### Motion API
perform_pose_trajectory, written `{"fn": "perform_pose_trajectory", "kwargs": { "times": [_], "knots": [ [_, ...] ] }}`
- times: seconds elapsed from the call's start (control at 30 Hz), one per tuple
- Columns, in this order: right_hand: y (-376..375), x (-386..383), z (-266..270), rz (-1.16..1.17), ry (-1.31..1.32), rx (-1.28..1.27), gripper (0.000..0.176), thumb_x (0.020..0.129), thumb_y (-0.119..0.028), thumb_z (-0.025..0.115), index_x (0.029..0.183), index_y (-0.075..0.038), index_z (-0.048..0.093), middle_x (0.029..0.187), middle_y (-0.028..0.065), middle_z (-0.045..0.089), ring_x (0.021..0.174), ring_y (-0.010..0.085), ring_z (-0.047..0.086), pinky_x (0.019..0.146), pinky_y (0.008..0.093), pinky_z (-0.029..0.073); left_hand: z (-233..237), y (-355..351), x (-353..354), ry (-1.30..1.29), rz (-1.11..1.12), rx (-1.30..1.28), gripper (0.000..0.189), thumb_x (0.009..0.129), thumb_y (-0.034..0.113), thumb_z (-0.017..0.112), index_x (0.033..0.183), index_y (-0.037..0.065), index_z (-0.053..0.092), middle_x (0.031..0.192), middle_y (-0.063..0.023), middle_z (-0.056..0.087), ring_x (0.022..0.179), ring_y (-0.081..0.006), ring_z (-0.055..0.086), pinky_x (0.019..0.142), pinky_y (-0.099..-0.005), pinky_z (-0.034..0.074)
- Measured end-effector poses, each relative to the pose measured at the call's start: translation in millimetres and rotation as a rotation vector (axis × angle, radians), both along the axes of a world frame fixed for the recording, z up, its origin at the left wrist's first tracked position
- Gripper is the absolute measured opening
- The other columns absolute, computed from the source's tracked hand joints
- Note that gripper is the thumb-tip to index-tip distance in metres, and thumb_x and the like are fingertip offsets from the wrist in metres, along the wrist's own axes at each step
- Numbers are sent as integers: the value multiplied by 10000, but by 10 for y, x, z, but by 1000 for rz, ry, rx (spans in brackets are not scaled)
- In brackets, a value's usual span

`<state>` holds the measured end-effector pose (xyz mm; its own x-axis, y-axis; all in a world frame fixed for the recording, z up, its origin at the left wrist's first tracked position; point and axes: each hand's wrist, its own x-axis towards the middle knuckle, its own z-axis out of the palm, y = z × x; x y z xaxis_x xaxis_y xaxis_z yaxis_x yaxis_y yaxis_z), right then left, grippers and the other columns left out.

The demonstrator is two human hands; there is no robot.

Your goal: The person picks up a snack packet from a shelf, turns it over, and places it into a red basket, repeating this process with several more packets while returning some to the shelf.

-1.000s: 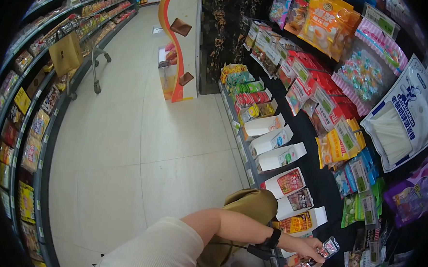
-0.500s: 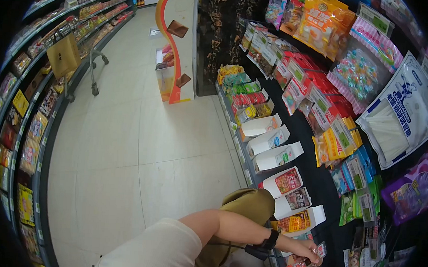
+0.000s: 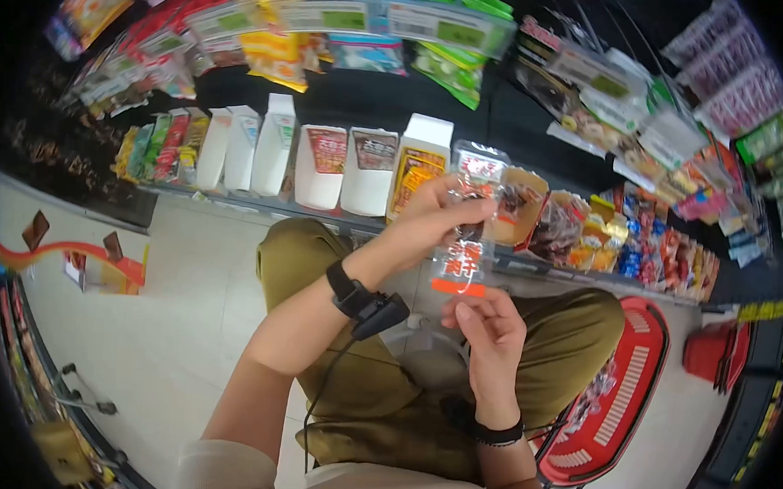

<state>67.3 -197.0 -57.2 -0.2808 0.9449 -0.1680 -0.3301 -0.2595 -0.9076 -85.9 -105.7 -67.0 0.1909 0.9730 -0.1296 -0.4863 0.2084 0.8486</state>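
Observation:
A clear packet with orange trim and red lettering (image 3: pixel 466 264) hangs upright in front of the low shelf. My left hand (image 3: pixel 433 220) grips its upper part between thumb and fingers, a black strap and small device on the wrist. Just below the packet's orange lower end is my right hand (image 3: pixel 492 328), its fingers loosely curled and apart from one another, close to that edge. Behind the packet are an open white box of yellow packets (image 3: pixel 419 177) and a box of dark-wrapped pieces (image 3: pixel 519 207).
Small open boxes line the low shelf (image 3: pixel 322 216). Bagged sweets (image 3: pixel 449 70) hang above. A red basket (image 3: pixel 618 394) holding some packets stands on the floor by my right knee. Red stacked baskets (image 3: pixel 712 354) stand farther right. A cart's wheels (image 3: pixel 91 399) show at left.
The view has swung toward the shelf and the floor before it. Both hands, earlier low at the boxes, are now up in the middle, with the clear packet held in my left hand.

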Motion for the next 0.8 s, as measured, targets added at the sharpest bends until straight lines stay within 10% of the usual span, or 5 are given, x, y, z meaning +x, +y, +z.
{"fn": "perform_pose_trajectory", "kwargs": {
  "times": [0.03,0.13,0.8],
  "knots": [
    [-11,7,-14,-19,0,-11,212,853,-20,564,1056,29,523,954,97,621,842,155,604,740,264,484,-40,16,38,-12,28,47,252,792,232,673,978,90,579,770,41,608,526,24,447,417,-139,281],
    [-1,27,-24,-6,12,42,213,856,-26,562,1056,30,519,940,102,624,842,148,602,740,261,473,24,9,44,-22,-25,27,216,825,101,612,1021,34,553,900,-1,591,764,-53,545,668,-220,441],
    [-14,45,-78,22,0,44,147,851,-11,568,990,30,547,931,95,629,844,143,607,753,261,478,-93,-33,115,-2,-79,-36,256,808,138,646,1020,41,539,854,8,577,727,-49,536,638,-213,449]
  ]
}}
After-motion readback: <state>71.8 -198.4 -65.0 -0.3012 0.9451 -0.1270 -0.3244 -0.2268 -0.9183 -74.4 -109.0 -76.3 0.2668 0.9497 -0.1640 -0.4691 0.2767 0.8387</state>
